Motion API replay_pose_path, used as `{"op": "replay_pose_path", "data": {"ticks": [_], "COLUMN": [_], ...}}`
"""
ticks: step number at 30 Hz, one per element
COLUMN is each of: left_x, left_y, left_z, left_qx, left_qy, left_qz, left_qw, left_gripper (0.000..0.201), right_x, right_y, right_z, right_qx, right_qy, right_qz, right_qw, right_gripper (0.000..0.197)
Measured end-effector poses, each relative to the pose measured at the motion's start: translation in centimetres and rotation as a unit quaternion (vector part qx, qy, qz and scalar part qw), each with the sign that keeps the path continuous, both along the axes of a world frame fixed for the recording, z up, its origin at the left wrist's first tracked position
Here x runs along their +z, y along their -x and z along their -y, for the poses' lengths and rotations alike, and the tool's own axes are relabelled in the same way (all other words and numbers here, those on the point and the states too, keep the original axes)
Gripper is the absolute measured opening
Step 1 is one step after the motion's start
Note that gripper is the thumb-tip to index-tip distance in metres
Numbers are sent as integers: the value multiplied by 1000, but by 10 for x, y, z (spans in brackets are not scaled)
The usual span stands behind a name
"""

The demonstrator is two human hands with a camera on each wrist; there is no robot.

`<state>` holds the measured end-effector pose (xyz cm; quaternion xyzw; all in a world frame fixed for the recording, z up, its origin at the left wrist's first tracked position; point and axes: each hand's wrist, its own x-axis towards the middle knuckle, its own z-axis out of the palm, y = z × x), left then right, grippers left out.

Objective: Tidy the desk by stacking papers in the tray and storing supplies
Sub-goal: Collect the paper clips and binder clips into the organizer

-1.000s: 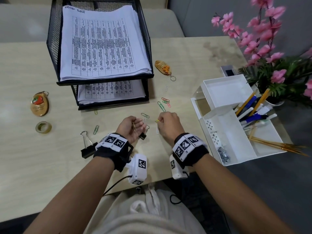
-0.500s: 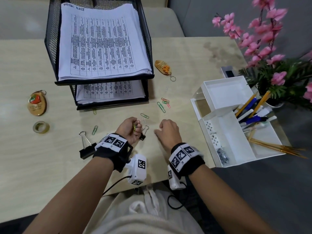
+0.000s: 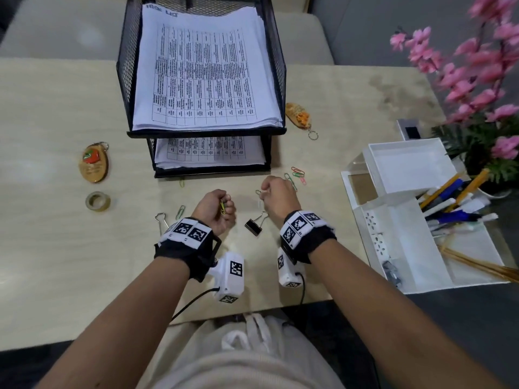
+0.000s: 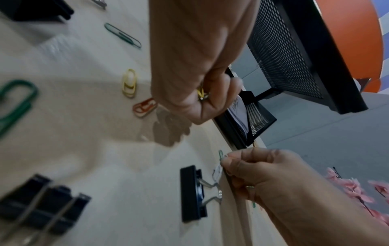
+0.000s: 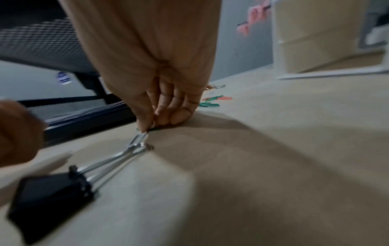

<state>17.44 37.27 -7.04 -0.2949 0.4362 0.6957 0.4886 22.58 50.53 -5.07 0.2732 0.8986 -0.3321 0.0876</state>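
Note:
My left hand (image 3: 224, 206) is curled round several paper clips; a yellow one (image 4: 200, 93) shows in the fist in the left wrist view. Thumb and forefinger of my right hand (image 3: 262, 193) pinch a green paper clip (image 4: 220, 154) that lies on the desk in front of the black mesh tray (image 3: 276, 80). White printed papers (image 3: 202, 80) fill both tray levels. A black binder clip (image 3: 253, 226) lies on the desk between my hands, its wire handles just behind my right fingertips (image 5: 145, 128). More coloured clips (image 3: 297, 174) lie right of my right hand.
A white organizer (image 3: 407, 245) with pens stands at the right desk edge, pink flowers (image 3: 477, 80) behind it. On the left lie a tape roll (image 3: 97, 201), a wooden keychain (image 3: 94, 162), another binder clip (image 3: 160, 219) and a green clip (image 3: 180, 211). A second keychain (image 3: 299, 115) lies beside the tray.
My right hand dropped to the desk, then moved forward and now pinches a green clip. My left hand stays curled on its clips and has eased away from the binder clip.

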Motion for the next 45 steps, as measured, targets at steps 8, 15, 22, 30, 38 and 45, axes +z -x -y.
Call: {"op": "replay_pose_path", "data": {"ticks": [8, 15, 22, 30, 38, 45], "left_x": [1, 1, -4, -10, -12, -10], "left_y": [3, -9, -3, 3, 8, 9], "left_z": [4, -13, -18, -16, -17, -24], "left_qx": [67, 47, 0, -12, -9, -9], "left_qy": [3, -69, -21, 5, 20, 20], "left_qz": [13, 15, 12, -10, -17, -15], "left_qw": [998, 996, 1000, 1000, 1000, 1000], "left_gripper": [34, 37, 39, 37, 36, 36], "right_x": [6, 37, 6, -12, -10, -20], "right_y": [-3, -2, -10, -14, -5, 4], "right_z": [6, 15, -3, 17, -28, -43], "right_qx": [88, -22, -88, 47, -180, -169], "right_qy": [-96, 124, 37, -87, -13, -50], "right_qz": [45, -86, -3, 44, -29, 15], "right_qw": [990, 988, 995, 994, 983, 984], "right_gripper": [20, 4, 17, 16, 18, 19]}}
